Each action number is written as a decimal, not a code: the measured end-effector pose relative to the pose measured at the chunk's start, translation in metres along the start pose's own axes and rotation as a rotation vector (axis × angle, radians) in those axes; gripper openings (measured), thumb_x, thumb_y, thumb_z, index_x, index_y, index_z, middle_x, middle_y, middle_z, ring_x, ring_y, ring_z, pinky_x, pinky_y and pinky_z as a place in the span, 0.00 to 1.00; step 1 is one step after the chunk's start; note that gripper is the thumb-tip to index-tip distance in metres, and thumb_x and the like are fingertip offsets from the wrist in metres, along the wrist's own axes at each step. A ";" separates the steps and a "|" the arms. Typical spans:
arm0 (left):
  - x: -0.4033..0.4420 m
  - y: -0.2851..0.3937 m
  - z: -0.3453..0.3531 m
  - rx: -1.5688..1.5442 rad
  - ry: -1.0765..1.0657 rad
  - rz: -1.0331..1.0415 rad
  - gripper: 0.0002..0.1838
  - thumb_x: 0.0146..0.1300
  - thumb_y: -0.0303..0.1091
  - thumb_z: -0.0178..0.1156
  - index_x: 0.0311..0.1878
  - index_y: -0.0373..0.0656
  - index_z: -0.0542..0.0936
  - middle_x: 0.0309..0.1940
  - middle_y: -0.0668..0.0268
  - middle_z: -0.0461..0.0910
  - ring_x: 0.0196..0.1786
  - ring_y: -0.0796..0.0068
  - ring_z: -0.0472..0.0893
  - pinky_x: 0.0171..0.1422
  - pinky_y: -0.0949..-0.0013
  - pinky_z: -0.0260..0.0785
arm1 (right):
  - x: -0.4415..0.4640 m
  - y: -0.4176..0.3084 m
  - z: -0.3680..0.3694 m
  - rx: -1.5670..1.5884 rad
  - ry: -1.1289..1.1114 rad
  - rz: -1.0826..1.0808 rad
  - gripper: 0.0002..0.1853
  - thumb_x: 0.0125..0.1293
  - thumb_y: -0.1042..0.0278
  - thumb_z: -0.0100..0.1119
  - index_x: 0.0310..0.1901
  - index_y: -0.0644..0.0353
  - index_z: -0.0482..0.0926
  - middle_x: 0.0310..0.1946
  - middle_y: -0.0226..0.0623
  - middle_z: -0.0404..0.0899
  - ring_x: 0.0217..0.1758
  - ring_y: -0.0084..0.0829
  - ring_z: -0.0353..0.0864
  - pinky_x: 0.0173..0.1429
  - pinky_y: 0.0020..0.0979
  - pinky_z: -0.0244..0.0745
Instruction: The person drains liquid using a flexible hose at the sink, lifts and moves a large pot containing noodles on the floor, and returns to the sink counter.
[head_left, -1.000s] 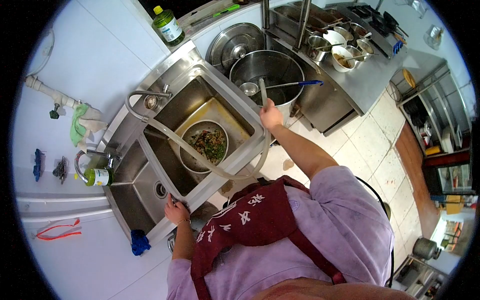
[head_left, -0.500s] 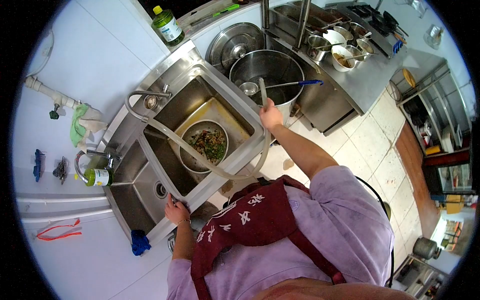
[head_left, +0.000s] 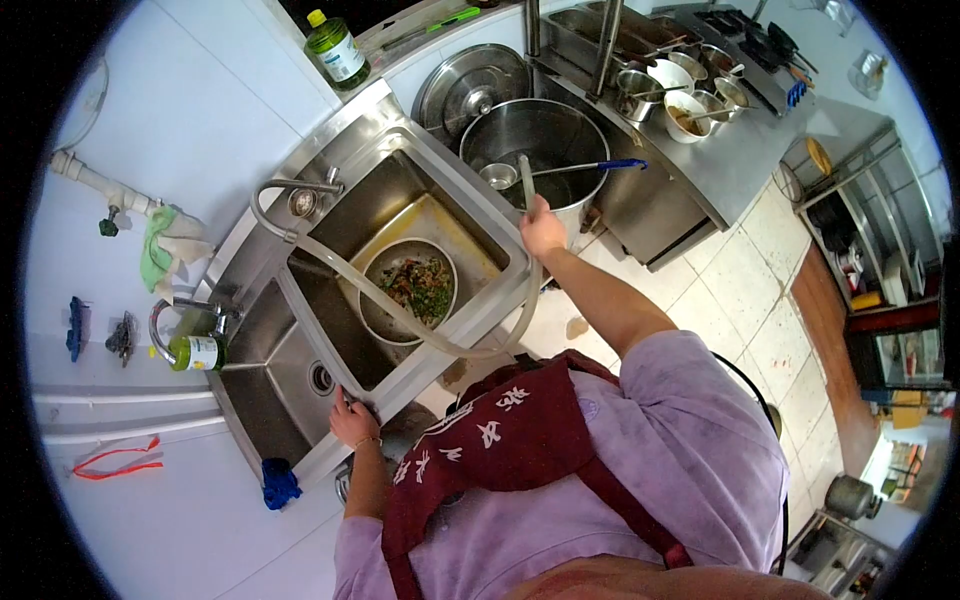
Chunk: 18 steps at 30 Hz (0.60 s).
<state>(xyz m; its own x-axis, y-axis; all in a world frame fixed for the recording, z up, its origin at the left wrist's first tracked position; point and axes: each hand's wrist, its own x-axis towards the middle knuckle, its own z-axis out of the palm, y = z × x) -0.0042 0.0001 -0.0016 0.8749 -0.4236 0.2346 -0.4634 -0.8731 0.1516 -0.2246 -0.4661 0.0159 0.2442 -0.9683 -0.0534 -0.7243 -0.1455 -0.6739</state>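
Note:
My right hand point(head_left: 543, 228) is closed around a pale hose point(head_left: 447, 349) near its free end, which points into a large steel stockpot point(head_left: 585, 135). From the faucet point(head_left: 262, 212) the hose loops across the double sink point(head_left: 403, 388) and up to that hand. A ladle point(head_left: 590, 167) with a blue handle end rests across the pot. My left hand point(head_left: 355, 421) lies on the sink's front rim by the smaller basin, fingers stretched out, holding nothing. In the larger basin sits a round bowl point(head_left: 368, 322) of chopped green and brown food scraps.
Behind the pot leans a big steel lid point(head_left: 440, 85). On the steel counter point(head_left: 735, 180) at right stand several bowls and small pots. Green bottles are at the sink's back corner point(head_left: 335, 50) and left end point(head_left: 198, 352). A blue cloth point(head_left: 280, 484) hangs at the sink's near corner.

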 end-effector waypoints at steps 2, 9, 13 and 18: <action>0.000 -0.001 0.000 0.013 -0.014 -0.001 0.28 0.56 0.36 0.48 0.63 0.57 0.71 0.38 0.57 0.75 0.43 0.52 0.74 0.51 0.50 0.63 | -0.002 -0.005 -0.006 0.039 -0.063 0.074 0.30 0.63 0.56 0.49 0.66 0.55 0.60 0.43 0.54 0.80 0.47 0.52 0.79 0.53 0.46 0.72; 0.000 -0.001 0.002 0.015 0.012 -0.007 0.27 0.56 0.36 0.48 0.63 0.57 0.72 0.37 0.57 0.75 0.43 0.53 0.74 0.51 0.50 0.63 | -0.001 -0.004 -0.003 0.034 -0.038 0.065 0.30 0.63 0.56 0.49 0.66 0.55 0.61 0.42 0.53 0.80 0.47 0.52 0.79 0.53 0.46 0.73; 0.000 -0.001 0.003 -0.009 0.017 -0.002 0.27 0.56 0.36 0.48 0.62 0.56 0.73 0.37 0.58 0.75 0.43 0.53 0.73 0.52 0.51 0.62 | 0.000 -0.001 -0.001 -0.016 -0.024 0.014 0.32 0.62 0.57 0.49 0.67 0.59 0.58 0.39 0.53 0.82 0.42 0.50 0.82 0.49 0.46 0.75; 0.000 0.000 0.002 -0.008 0.025 0.006 0.27 0.56 0.36 0.48 0.62 0.57 0.73 0.36 0.57 0.74 0.43 0.53 0.73 0.52 0.51 0.62 | 0.000 -0.002 -0.003 -0.016 -0.027 0.018 0.32 0.62 0.58 0.49 0.67 0.59 0.58 0.39 0.53 0.82 0.42 0.51 0.82 0.50 0.46 0.75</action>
<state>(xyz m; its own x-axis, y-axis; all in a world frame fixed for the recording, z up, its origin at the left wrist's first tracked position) -0.0038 -0.0002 -0.0039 0.8684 -0.4225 0.2596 -0.4698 -0.8686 0.1578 -0.2246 -0.4659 0.0194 0.2481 -0.9649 -0.0859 -0.7390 -0.1312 -0.6608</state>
